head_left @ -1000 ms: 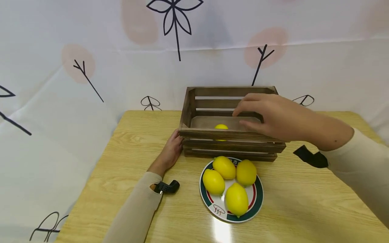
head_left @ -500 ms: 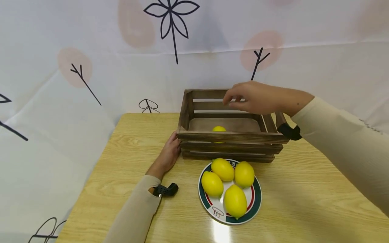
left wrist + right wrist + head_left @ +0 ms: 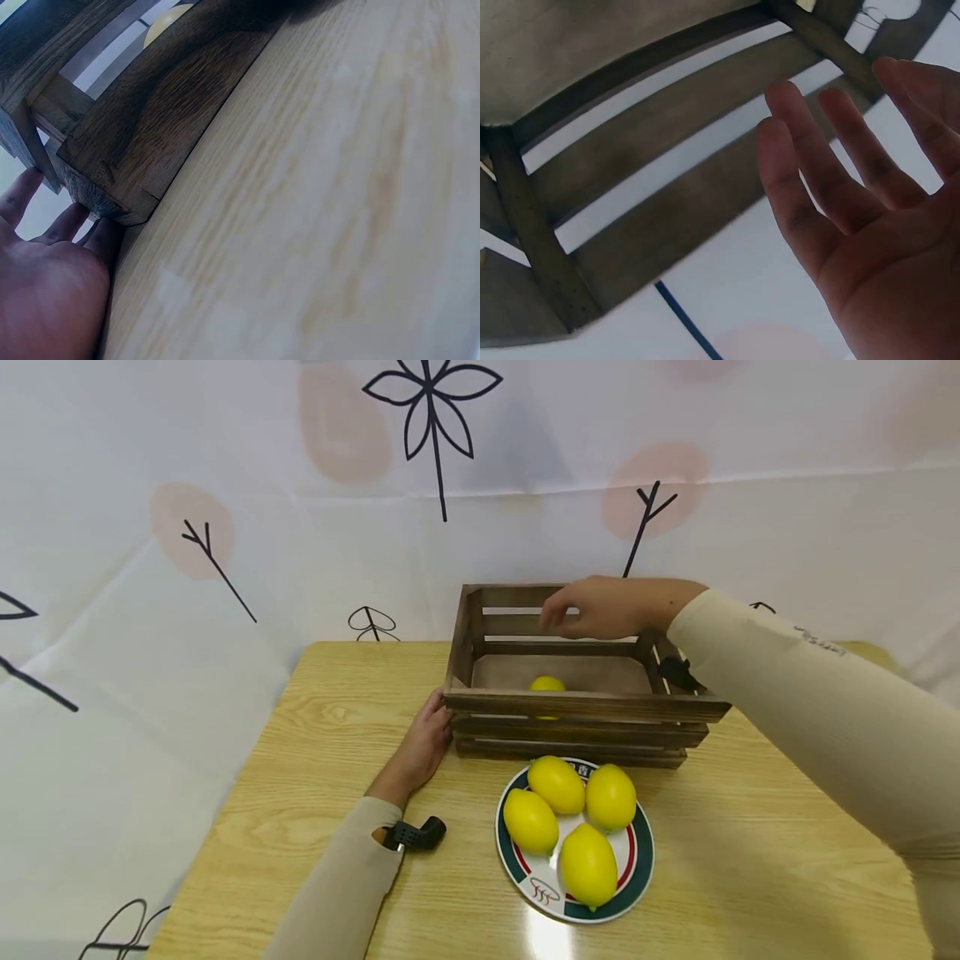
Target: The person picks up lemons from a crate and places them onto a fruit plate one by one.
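Note:
A dark wooden slatted crate (image 3: 585,702) stands toward the back of the table, with one yellow lemon (image 3: 547,683) inside. My left hand (image 3: 423,745) touches the crate's front left corner; in the left wrist view its fingertips (image 3: 67,221) lie against the end slats. Over the crate's inside hovers my right hand (image 3: 594,608), with loosely bent fingers. The right wrist view shows the palm (image 3: 900,270) facing up to that camera, holding nothing, with the crate's slats beyond it.
In front of the crate sits a white plate with a green rim (image 3: 643,853), bearing several lemons (image 3: 588,866). The light wooden table (image 3: 315,777) ends at a white cloth (image 3: 525,539) printed with plants behind it.
My right hand has moved left and farther over the crate, its fingers bending a little more. The left hand has stayed at the crate's corner; the lemons have not moved.

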### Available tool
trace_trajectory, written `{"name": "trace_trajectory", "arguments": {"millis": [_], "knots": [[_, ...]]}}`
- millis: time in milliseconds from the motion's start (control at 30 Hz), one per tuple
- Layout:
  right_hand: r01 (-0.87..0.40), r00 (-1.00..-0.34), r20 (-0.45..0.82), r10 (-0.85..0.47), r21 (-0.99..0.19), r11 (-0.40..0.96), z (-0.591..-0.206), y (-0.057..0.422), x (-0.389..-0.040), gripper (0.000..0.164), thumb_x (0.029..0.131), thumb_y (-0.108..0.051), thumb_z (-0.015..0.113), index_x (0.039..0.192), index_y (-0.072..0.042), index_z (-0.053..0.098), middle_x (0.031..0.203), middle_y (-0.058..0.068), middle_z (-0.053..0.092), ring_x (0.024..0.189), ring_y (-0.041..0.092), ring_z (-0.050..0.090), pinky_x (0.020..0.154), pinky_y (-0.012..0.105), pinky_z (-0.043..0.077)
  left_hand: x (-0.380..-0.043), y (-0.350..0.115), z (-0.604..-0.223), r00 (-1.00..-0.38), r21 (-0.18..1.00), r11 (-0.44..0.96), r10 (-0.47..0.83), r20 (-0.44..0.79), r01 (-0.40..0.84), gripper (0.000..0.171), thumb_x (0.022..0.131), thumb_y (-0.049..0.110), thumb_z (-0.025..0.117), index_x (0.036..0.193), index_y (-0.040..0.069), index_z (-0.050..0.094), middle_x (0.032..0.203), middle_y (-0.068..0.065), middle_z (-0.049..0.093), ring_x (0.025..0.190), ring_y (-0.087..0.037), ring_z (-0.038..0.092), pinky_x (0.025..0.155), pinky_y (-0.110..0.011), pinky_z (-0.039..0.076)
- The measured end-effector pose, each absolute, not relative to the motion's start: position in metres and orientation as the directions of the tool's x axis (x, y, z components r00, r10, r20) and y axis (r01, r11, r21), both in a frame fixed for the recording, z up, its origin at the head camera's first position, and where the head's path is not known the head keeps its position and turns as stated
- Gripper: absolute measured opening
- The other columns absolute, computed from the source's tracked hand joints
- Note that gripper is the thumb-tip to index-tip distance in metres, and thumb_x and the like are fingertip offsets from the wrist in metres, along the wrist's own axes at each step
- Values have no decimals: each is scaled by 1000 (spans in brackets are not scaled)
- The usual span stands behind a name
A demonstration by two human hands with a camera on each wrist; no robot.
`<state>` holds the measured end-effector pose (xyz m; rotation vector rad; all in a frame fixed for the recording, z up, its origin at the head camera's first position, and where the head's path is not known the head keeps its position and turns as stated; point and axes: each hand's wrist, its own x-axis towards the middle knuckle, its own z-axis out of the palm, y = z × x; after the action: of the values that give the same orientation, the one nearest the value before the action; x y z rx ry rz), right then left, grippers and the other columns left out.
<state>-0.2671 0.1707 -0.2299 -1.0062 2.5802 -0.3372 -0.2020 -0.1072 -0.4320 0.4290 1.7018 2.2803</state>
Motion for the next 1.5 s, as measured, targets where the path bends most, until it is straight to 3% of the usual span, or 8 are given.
{"name": "trace_trajectory", "arguments": {"millis": [167,333,600,833,1033,1300,1500], "knots": [[-556,-686,-302,-663,-370,744,-239,167,-276,29,94,-11,42,115,-18,60,121,9,57,110,24,53,89,42,45,-201,-106,-432,-927,962,-273,367,74,-31,56,95,33,44,145,18,23,147,-8,26,132,-19,29,112,-39,16],[-500,-646,-400,-651,-422,756,-252,165,-284,36,94,-3,32,116,-14,59,129,15,52,106,28,56,82,38,49,-199,-105,-434,-924,962,-269,377,67,-40,65,92,41,50,146,18,21,149,-9,22,133,-20,28,111,-37,18],[-416,-565,-544,-620,-461,784,-267,155,-287,54,87,9,26,121,-17,58,143,17,35,127,35,41,86,39,50,-197,-106,-434,-925,964,-264,376,60,-44,61,94,37,47,146,17,21,151,-9,20,135,-21,25,112,-38,16],[-387,-496,-648,-578,-431,815,-276,149,-286,60,86,9,28,127,-25,55,146,20,28,104,31,61,87,44,49,-198,-107,-433,-924,967,-251,379,49,-52,59,95,37,46,145,18,23,149,-8,23,131,-17,30,107,-31,24],[-336,-459,-699,-549,-435,835,-284,147,-287,58,87,8,31,126,-26,56,150,22,20,96,25,63,85,42,51,-197,-107,-431,-926,968,-245,374,42,-55,60,95,34,46,146,17,20,151,-11,20,134,-19,27,111,-37,19],[-278,-452,-730,-512,-431,859,-289,144,-286,51,88,4,36,128,-22,55,137,18,43,97,24,61,80,36,53,-198,-108,-429,-923,967,-249,382,43,-58,57,97,27,42,147,15,17,152,-14,15,136,-22,22,113,-39,14],[-256,-468,-721,-511,-443,859,-289,143,-289,52,88,5,34,125,-23,57,137,15,43,94,24,62,78,34,53,-199,-108,-429,-928,966,-254,368,55,-44,58,96,30,44,146,15,20,152,-12,18,134,-20,26,112,-39,17]]}}
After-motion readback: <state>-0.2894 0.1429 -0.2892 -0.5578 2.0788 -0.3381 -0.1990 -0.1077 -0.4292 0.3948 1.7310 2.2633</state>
